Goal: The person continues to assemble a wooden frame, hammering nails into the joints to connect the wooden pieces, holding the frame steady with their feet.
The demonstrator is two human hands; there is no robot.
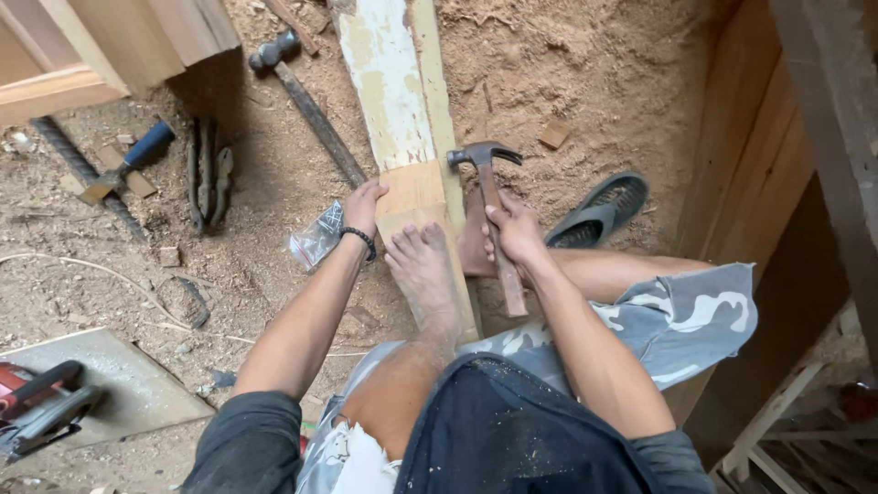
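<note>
— While the right hand (514, 230) is gripping the claw hammer (492, 206) partway down its wooden handle, how is the head camera showing the rest of it?

— It is looking straight down at a long plank (402, 101) lying on the sawdust floor (585, 64). A short block (413, 194) is sitting on the plank's near end, and the bare foot (422, 270) is pressing down just behind it. The left hand (364, 207) is resting against the block's left edge, fingers (373, 192) curled loosely on the wood, holding nothing else that I can make out.

— And the hammer's head?

— It is hovering just right of the block, face pointing left, claw right. The right fingers (498, 218) are wrapping the handle tightly. I cannot see a nail from here.

— So what is making for a clean blow?

— In my judgement, the foot is doing the clamping, so it is worth keeping weight on it. The left fingers are sitting near the strike zone, so they are safer sliding back along the edge. Gripping nearer the handle's end is likely giving more swing, while this choked grip is suiting light taps.

— Anything else lying about?

— A second hammer (306, 101) is lying up left of the plank, a small clear bag (317, 238) beside the left wrist, a sandal (599, 212) to the right, pliers (208, 174) and a chisel (128, 165) farther left, and a red saw (37, 402) at the lower left corner.
</note>
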